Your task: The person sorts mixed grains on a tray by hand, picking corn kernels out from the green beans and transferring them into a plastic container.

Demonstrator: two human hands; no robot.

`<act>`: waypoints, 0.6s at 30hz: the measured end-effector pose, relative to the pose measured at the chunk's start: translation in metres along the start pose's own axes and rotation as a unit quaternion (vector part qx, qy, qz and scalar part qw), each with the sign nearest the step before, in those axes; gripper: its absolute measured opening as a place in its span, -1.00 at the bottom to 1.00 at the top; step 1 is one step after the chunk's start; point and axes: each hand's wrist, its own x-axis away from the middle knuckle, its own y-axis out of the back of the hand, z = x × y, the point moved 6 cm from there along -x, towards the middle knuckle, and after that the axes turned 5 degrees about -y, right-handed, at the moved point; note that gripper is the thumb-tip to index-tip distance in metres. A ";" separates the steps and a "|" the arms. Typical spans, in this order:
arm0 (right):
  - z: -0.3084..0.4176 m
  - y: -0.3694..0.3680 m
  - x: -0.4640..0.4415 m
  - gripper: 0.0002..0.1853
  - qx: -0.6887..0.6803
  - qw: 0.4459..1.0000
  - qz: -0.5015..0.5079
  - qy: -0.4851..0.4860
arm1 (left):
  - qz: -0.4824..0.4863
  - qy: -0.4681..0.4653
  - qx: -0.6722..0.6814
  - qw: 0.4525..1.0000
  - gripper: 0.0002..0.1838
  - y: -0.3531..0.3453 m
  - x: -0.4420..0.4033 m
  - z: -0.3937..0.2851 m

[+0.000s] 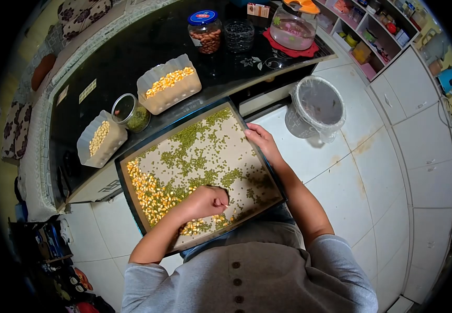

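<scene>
A shallow dark-rimmed tray (229, 129) rests tilted across my lap, against the table edge. Small green beans (187, 136), which look like mung beans, lie scattered over its floor, and yellow corn kernels (145, 194) crowd its left side and lower edge. My left hand (206, 202) is over the lower middle of the tray with fingers curled into a pinch. A tiny pale spot shows by the fingertips, too small to name. Gripping the tray's right rim is my right hand (262, 141), its thumb on top and its other fingers partly hidden.
On the black table (116, 78) stand a plastic tub of corn (176, 98), a tub of pale beans (113, 145) and a jar with green beans (138, 120). Farther back are a blue-lidded nut jar (206, 39), a glass bowl (239, 37) and a pitcher (291, 31). A lined bin (299, 122) stands right.
</scene>
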 end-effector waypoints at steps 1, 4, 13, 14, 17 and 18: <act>-0.001 0.000 -0.001 -0.50 0.002 1.000 0.004 0.001 | -0.025 0.052 0.087 0.995 -0.91 0.003 0.003 0.009; 0.002 -0.002 0.001 -0.50 -0.003 1.000 0.005 0.001 | -0.045 0.119 0.190 0.973 -0.89 0.006 0.009 0.023; 0.004 -0.003 0.003 -0.51 0.001 1.000 0.007 0.001 | -0.024 0.035 0.017 0.999 -0.87 -0.005 0.001 0.010; 0.003 -0.003 0.002 -0.51 0.001 1.000 0.008 0.002 | -0.031 0.034 0.002 0.999 -0.86 -0.006 0.000 0.009; 0.004 -0.003 0.002 -0.53 0.001 1.000 0.009 0.006 | -0.038 0.008 -0.044 0.998 -0.85 -0.009 -0.004 0.003; 0.004 -0.003 0.003 -0.53 -0.002 1.000 0.007 0.006 | -0.039 -0.018 -0.076 0.996 -0.85 -0.010 -0.006 -0.002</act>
